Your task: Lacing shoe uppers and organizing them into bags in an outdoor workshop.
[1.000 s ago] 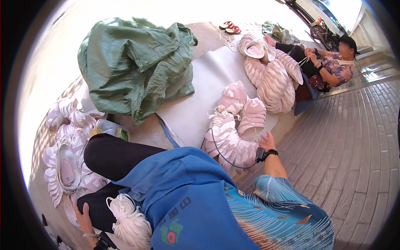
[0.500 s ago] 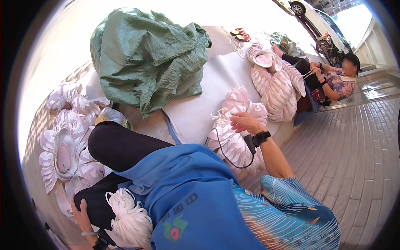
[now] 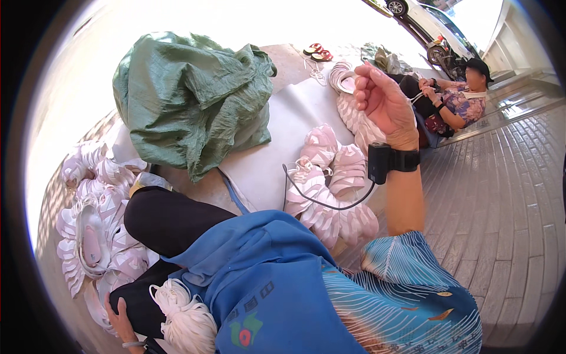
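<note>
My right hand (image 3: pixel 386 106) is raised in the air, palm showing and fingers loosely bent, with nothing in it. Below it lies a stack of nested pink and white shoe uppers (image 3: pixel 339 215), some with white laces. Behind the raised hand, another bundle of shoe uppers (image 3: pixel 355 118) is partly hidden. My left hand (image 3: pixel 122 323) rests against my black-trousered knee, its fingers apart and partly out of sight. A thick hank of white shoelaces (image 3: pixel 186 318) lies in my lap beside it, over the blue apron (image 3: pixel 271 295).
At the left, more shoe uppers (image 3: pixel 100 224) are heaped on the ground. A green woven sack (image 3: pixel 188 100) stands ahead on a pale sheet (image 3: pixel 295 112). Red and black sandals (image 3: pixel 318 52) lie beyond. A seated person (image 3: pixel 463 100) works with white laces at the right, near a parked motorbike.
My right hand has lifted up and away from the near stack of shoe uppers, its palm turning into view. My left hand stays at the knee. The view has shifted slightly.
</note>
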The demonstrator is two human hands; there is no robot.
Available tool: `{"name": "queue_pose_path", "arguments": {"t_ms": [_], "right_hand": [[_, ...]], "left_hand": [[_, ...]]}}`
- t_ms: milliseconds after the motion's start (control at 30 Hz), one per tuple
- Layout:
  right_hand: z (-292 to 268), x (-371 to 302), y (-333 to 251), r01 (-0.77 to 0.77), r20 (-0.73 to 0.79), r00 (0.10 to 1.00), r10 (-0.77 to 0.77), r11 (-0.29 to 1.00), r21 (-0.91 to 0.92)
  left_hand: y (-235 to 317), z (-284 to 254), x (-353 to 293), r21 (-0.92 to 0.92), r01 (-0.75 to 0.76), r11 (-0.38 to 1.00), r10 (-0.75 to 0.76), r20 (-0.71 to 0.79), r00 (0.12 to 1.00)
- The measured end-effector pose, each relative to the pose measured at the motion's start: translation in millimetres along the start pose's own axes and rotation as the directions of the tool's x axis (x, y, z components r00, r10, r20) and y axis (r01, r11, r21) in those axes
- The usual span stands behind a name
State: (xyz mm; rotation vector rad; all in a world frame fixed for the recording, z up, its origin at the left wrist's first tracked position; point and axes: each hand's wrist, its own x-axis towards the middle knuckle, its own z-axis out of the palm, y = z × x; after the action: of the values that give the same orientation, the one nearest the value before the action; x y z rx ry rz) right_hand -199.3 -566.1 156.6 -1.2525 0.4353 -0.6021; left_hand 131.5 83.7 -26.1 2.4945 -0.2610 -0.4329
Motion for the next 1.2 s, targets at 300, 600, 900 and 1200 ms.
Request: {"name": "queue_pose_path", "arguments": {"t_ms": [300, 600, 900, 1200], "right_hand": [[0, -67, 237, -0.385, 0.032, 0.703, 0.710, 0.418, -0.823], [55, 61, 242, -0.068, 0.150, 0.933, 0.327, 0.569, -0.820], [72, 158, 262, -0.523, 0.069, 0.817, 0.573, 0.785, -0.331], [101, 262, 338, -0.552, -0.203, 0.781, 0.591, 0.804, 0.221]], "left_hand": [[15, -7, -10, 0.033, -0.022, 0.999, 0.023, -0.028, 0.999], [56, -5, -14, 0.049, 0.065, 0.997, -0.066, 0.011, 0.998], [100, -16, -14, 0.008, 0.138, 0.990, -0.137, -0.073, 0.988], [228, 7, 32, -0.322, -0.068, 0.944, 0.161, 0.272, 0.949]]}}
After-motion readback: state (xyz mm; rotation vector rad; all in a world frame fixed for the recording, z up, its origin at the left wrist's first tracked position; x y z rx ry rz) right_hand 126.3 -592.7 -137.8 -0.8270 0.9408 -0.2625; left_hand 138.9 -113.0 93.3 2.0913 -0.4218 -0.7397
